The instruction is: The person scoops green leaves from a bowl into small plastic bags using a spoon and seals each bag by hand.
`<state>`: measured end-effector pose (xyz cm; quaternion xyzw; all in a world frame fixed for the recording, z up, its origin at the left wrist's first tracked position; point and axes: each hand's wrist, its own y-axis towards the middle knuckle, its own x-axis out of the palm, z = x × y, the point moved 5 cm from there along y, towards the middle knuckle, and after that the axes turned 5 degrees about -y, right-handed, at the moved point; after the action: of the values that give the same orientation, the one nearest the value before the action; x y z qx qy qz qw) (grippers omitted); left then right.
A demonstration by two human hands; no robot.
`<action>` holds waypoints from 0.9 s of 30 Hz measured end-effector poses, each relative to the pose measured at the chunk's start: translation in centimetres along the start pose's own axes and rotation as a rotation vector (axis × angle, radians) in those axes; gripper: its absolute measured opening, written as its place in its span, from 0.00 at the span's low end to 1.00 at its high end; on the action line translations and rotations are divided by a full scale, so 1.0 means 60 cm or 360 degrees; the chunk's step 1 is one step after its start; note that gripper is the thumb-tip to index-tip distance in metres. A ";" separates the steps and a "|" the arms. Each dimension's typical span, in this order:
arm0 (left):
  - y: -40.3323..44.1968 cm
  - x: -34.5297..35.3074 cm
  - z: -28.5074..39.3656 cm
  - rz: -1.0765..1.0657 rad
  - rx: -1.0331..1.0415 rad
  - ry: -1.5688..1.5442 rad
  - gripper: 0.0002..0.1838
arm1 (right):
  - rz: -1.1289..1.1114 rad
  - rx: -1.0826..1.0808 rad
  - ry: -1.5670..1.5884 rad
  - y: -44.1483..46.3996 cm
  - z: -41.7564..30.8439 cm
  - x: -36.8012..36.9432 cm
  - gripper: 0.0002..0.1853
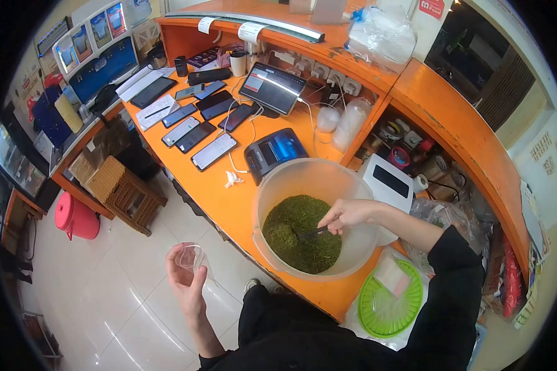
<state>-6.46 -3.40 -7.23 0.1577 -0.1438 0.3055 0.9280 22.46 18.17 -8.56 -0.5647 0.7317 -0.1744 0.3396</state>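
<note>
On the orange counter a large translucent plastic tub (pixel 360 247) holds a loose, finely chopped green leafy material (pixel 312 256). My right hand (pixel 346 215) reaches over the tub's right side, fingers closed around the dark handle of a utensil (pixel 316 232). Its working end is in the green material, so I cannot tell its exact shape. Away from the counter, above the floor, my left hand (pixel 189 281) grips a thin clear plastic container (pixel 195 255) with a round mouth facing up. Whether this is a bag or a cup is unclear.
Behind the tub stand a dark receipt printer (pixel 275 153) and a tablet (pixel 272 86), with several phones (pixel 213 151) and cables to the left. A white device (pixel 387 185) sits right of the tub. Nearer me lies a green ribbed lid (pixel 374 309).
</note>
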 end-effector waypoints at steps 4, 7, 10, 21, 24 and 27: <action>-0.002 -0.011 0.002 0.0054 -0.0004 -0.0027 0.28 | -0.0136 0.0049 -0.0081 0.006 0.011 0.016 0.18; -0.001 -0.013 -0.004 0.0064 -0.0033 -0.0031 0.28 | -0.0069 0.0056 -0.0133 0.001 0.010 0.014 0.17; 0.001 -0.001 -0.003 0.0020 -0.0031 -0.0077 0.28 | -0.0034 0.0046 -0.0198 -0.010 0.006 0.011 0.17; 0.019 0.036 0.001 -0.0132 -0.0023 -0.0065 0.28 | -0.0062 -0.0172 -0.0389 -0.037 -0.017 0.018 0.16; 0.023 0.051 0.006 -0.0226 0.0003 -0.0024 0.28 | -0.0058 -0.0241 -0.0399 -0.042 -0.013 0.022 0.16; 0.024 0.067 0.009 -0.0266 0.0003 -0.0004 0.28 | 0.0014 -0.0306 -0.0334 -0.042 -0.006 0.022 0.16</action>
<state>-4.37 -0.41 -4.97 0.1704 -0.1309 0.2267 0.9499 23.80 16.11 -7.12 -0.6065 0.7081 -0.0420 0.3593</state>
